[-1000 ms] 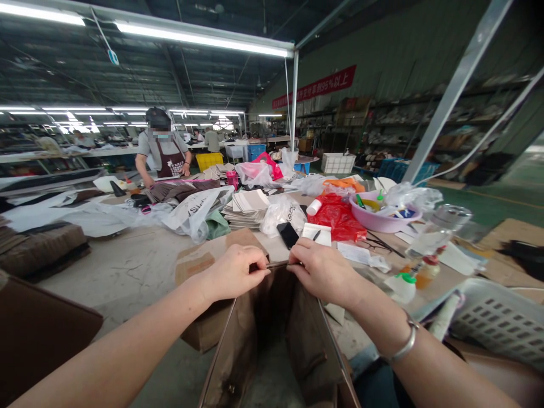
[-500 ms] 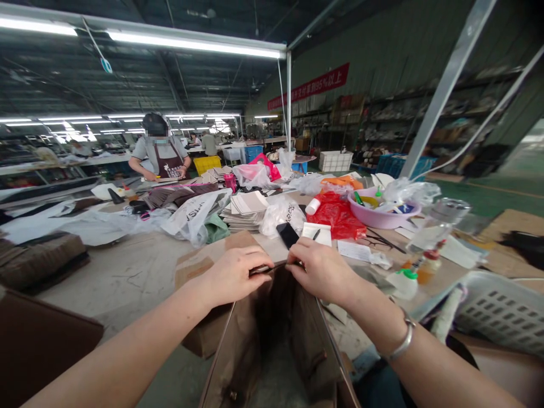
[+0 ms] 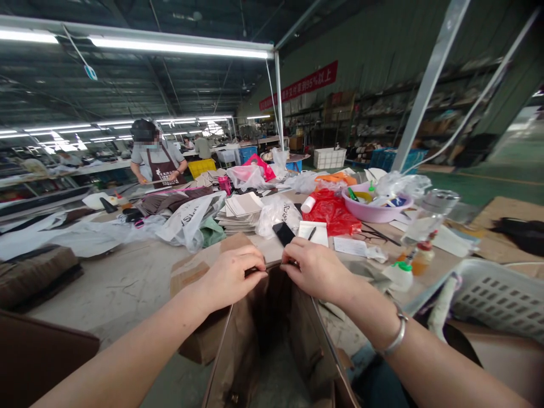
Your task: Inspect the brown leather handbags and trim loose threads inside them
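Note:
A brown bag stands open in front of me, its dark inside showing and its side edges running toward me. At its far rim, my left hand pinches the edge between thumb and fingers. My right hand grips the same rim a short way to the right, fingers curled over it. A small stretch of rim shows between the two hands. Beyond my right fingers lie a black phone and a white notepad with a pen on it.
A brown cardboard piece sits left of the bag. Stacked panels, a red plastic bag, a lilac basin and a green-capped bottle crowd the table. A perforated basket stands right. Across the table, a co-worker handles material.
The view has turned slightly right, so the surroundings sit further left. Both hands stay on the bag's far rim; my left fingers have shifted a little in their pinch.

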